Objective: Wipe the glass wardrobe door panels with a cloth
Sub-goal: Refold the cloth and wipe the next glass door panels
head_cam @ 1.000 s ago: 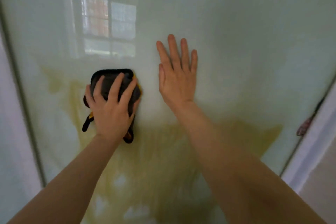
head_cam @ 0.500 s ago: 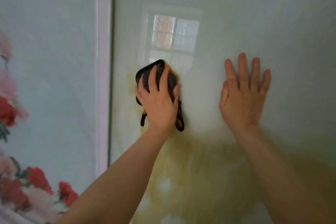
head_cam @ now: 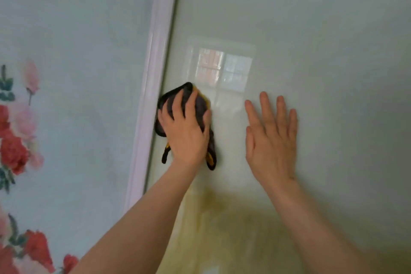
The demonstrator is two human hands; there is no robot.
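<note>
Left hand (head_cam: pixel 185 134) pressed over dark cloth (head_cam: pixel 178 104), fingers curled round its bunched top, holding it flat to plain glass panel (head_cam: pixel 311 40). Cloth at panel's 9 o'clock edge, touching or just short of white frame strip (head_cam: pixel 153 87); cannot tell which. Yellow trim showing at cloth's 1 o'clock; two loose tails hanging toward 6 o'clock below the palm. Probably gripped this way to keep pressure on while working right up to the edge.

Right hand (head_cam: pixel 271 138) at 3 o'clock of cloth, apart from it, fingers straight and spread, palm flat on glass, holding nothing. Likely bracing the body or steadying the door.

Window reflection (head_cam: pixel 222 69) at 12 o'clock of cloth. Flowered panel (head_cam: pixel 66 73) at 9 o'clock beyond frame strip. Frame strip the only obstacle: raised, apt to catch cloth.
</note>
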